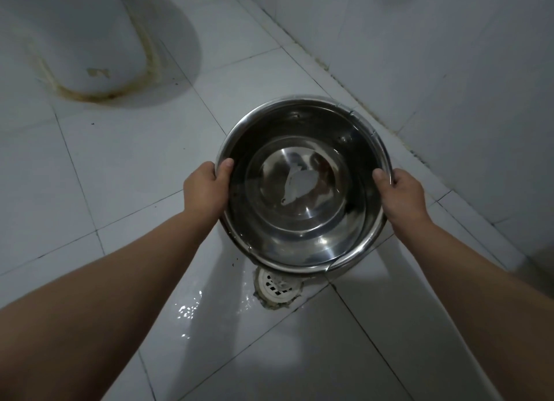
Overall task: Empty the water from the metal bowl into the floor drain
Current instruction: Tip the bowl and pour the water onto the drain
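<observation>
So the metal bowl (302,185) is sitting right in the middle of the view, open side up, gripped at the rim from both sides. There's clear water (341,161) in it, and the water line comes up close to the rim at the near edge. You can see straight down to the shiny bottom, where there's a pale reflection.

The left hand (207,188) grips the left side of the rim, with the thumb hooked over the inside and the fingers curled underneath, out of sight. The right hand (401,191) does the same on the right side, thumb over the rim and fingers tucked below. Both forearms come in from the near corners.

The floor drain (277,285) is just on the near side of the bowl, a round white grate with a rough, crumbly ring around it. The bowl's near edge covers the far part of the grate. I honestly can't tell how high the bowl is above the tiles.

The floor (135,176) is pale square tile, and there's a wet, shiny patch (189,310) just left of the drain. Far left is a white toilet base (90,41) with brownish staining around its foot. A tiled wall (449,56) runs along the right side, with dark grime in the joint where it meets the floor.
</observation>
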A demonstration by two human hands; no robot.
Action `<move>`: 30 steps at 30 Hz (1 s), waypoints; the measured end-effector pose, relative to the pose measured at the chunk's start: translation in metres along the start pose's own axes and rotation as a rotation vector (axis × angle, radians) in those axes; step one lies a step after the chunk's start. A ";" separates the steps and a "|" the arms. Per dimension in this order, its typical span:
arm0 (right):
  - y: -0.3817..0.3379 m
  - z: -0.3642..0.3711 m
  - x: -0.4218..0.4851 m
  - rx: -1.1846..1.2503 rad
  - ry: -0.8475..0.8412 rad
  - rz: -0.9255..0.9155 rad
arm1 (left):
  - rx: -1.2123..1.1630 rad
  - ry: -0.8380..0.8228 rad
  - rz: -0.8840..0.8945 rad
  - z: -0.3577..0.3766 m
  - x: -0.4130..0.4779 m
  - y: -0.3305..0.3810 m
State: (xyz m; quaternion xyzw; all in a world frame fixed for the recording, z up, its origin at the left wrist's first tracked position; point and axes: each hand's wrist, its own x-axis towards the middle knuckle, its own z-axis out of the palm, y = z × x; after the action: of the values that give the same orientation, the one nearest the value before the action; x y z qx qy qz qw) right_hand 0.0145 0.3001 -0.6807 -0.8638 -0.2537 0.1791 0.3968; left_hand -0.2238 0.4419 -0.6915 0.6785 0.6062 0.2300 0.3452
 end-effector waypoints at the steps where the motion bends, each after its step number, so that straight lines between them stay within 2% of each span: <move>1: 0.000 -0.001 0.000 0.003 -0.003 0.004 | -0.001 -0.002 0.000 0.000 -0.001 0.001; 30: -0.002 -0.005 0.001 0.031 -0.017 -0.024 | -0.027 -0.015 -0.004 -0.003 -0.002 0.008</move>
State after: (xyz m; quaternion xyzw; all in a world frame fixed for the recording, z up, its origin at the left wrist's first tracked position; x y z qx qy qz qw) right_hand 0.0170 0.2987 -0.6764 -0.8530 -0.2646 0.1857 0.4098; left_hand -0.2207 0.4400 -0.6835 0.6743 0.6018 0.2325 0.3593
